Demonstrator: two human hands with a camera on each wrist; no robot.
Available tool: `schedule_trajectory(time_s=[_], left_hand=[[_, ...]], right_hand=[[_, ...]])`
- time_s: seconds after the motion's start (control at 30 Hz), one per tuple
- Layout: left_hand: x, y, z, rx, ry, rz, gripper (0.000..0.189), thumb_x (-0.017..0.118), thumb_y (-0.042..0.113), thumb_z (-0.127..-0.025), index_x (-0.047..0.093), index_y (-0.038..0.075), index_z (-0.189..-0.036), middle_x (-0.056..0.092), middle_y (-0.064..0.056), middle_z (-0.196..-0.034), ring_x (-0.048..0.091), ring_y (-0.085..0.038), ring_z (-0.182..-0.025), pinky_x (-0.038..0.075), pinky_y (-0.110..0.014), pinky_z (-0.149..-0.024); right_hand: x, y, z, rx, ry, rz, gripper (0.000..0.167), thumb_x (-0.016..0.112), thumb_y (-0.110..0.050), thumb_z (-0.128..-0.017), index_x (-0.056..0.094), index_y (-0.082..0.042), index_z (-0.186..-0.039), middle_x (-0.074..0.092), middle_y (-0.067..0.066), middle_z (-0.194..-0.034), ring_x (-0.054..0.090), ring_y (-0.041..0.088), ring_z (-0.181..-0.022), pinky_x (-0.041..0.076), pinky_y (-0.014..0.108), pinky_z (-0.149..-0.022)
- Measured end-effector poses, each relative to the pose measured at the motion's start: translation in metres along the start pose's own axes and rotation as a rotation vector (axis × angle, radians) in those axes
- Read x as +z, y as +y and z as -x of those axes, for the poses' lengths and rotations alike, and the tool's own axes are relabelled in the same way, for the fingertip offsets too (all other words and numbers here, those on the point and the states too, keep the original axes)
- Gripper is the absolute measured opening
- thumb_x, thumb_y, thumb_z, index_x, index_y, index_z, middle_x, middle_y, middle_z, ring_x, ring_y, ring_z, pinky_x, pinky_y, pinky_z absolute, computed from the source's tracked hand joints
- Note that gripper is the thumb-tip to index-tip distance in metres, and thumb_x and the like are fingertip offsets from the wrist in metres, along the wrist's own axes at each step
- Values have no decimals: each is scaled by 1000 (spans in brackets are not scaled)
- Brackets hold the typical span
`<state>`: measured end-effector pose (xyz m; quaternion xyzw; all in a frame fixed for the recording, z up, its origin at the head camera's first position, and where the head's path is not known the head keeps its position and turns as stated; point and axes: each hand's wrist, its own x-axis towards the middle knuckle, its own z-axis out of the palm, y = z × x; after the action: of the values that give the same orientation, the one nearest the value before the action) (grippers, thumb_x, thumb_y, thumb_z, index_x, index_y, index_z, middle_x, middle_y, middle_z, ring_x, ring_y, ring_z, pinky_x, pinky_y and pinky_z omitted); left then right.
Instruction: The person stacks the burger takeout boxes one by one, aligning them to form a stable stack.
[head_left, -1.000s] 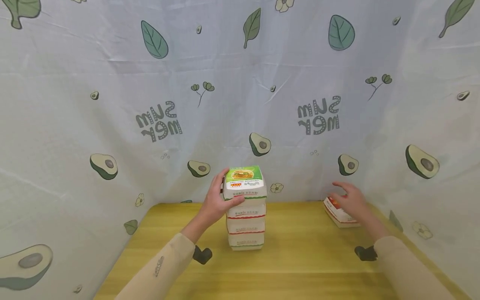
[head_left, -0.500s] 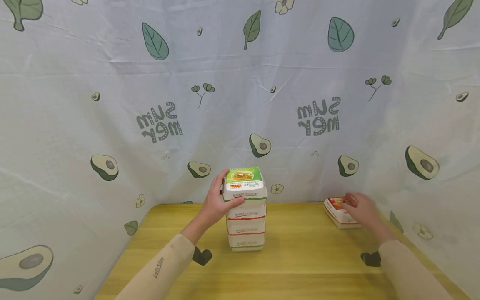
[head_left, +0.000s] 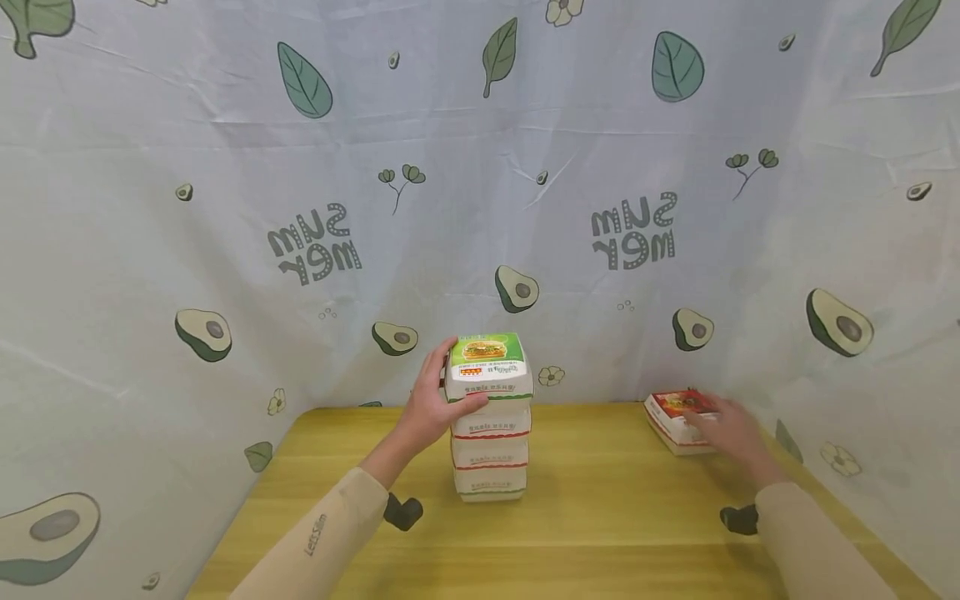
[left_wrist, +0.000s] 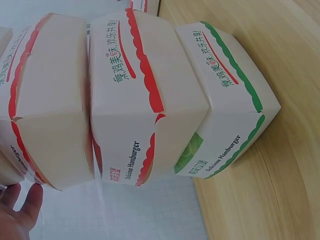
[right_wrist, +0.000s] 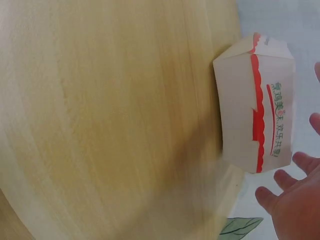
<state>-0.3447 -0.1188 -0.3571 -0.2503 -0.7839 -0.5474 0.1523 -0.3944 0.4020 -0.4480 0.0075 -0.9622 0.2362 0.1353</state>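
Observation:
My left hand [head_left: 429,410] grips the top burger box [head_left: 489,373] of an upright stack, its thumb across the front and its fingers at the left side. That box has a green lid with a burger picture. Below it are white burger boxes [head_left: 491,478] with red or green scalloped edges, seen sideways in the left wrist view. At the table's far right lies a red-topped burger box [head_left: 678,427]. My right hand [head_left: 733,433] is at its right side. In the right wrist view, spread fingers [right_wrist: 268,197] are close to the box; contact is unclear.
The yellow wood-grain table [head_left: 600,517] carries the stack left of its middle. A pale curtain [head_left: 450,125] printed with leaves and avocados hangs behind and along both sides. A black device is strapped at each wrist.
My right hand has moved from above the red-topped box rightward and down to its right side, uncovering more of its lid. The left hand and the stack stay in place.

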Motion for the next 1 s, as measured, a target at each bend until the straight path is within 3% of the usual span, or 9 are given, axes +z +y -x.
schedule_trajectory(time_s=[0.37,0.63,1.0], left_hand=[[-2,-1,2,0,6,0,96,82,42,-82,25,29,-158,37,-1,-147,53,-26,-116,53,-39,-88],[0,-2,4,-6,5,24,96,83,39,-82,25,29,-158,38,-2,-146,54,-28,-115,55,-37,-85],[-1,1,2,-4,4,20,98,83,41,-82,24,26,-159,38,-1,-147,54,-27,-117,55,-38,-87]], right_hand=[[5,8,1,-50,-28,-48,74,58,-35,-100,34,23,-140,37,47,-135,35,61,-123,30,73,-102],[10,12,4,-38,-68,-60,78,56,-41,-100,31,19,-144,35,47,-139,36,63,-125,32,73,-101],[10,-3,11,-51,-75,-110,77,57,-41,-100,32,17,-144,36,46,-140,38,62,-124,34,74,-100]])
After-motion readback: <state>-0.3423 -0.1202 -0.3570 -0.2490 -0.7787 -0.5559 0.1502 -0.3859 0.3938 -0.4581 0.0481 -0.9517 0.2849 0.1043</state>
